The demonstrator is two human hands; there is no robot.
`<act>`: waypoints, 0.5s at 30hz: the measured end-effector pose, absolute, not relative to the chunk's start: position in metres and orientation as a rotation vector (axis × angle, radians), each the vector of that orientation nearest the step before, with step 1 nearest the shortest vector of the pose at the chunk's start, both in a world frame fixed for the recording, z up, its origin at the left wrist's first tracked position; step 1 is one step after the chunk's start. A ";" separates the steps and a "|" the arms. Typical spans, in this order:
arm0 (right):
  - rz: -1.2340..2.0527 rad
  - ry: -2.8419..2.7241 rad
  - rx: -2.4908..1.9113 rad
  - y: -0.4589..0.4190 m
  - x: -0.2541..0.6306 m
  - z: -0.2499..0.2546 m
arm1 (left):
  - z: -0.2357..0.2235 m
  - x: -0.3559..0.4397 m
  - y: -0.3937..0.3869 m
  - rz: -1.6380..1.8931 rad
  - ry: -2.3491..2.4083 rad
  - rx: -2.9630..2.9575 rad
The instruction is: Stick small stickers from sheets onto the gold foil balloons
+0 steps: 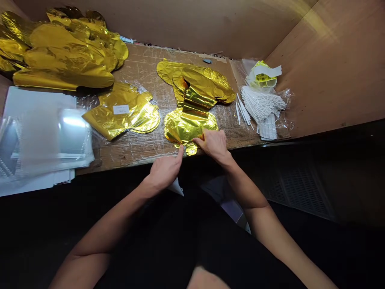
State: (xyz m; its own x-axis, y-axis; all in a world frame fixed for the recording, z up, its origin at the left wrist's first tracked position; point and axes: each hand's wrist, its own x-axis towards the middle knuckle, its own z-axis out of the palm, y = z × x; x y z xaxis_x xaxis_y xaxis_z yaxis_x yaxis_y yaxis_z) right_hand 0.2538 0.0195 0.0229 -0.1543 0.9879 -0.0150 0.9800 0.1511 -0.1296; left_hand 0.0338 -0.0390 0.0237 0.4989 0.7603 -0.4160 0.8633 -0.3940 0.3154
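Note:
A flat gold foil balloon (192, 125) lies at the table's front edge, its upper part folded and creased. My left hand (165, 170) is at its lower left edge, one finger stretched onto the foil and the other fingers curled, partly hidden. My right hand (214, 143) grips the lower right part of the same foil, its thumb pointing left across it and the fingertips bent down. Small rounded tabs of foil show between the hands. Just behind, more flat gold foil balloons (207, 82) lie in a stack touching the folded one.
Far left is a large heap of gold foil balloons (69, 56). A bagged gold foil balloon with a white label (120, 109) lies nearer. Clear plastic bags (60, 140) cover the left corner. At right are white sticks (261, 102) and a yellow printed packet (263, 76). Wooden walls enclose the table.

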 end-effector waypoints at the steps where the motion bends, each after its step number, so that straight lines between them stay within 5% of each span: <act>1: 0.151 -2.315 -1.945 0.020 0.260 0.023 | 0.024 0.033 -0.039 -0.285 1.333 2.251; 10: 0.598 -2.532 -1.425 0.029 0.272 0.004 | 0.020 0.037 -0.047 -0.203 1.300 2.234; 15: 1.138 -2.449 -1.205 0.092 0.299 0.040 | 0.006 0.033 -0.043 -0.101 1.256 2.174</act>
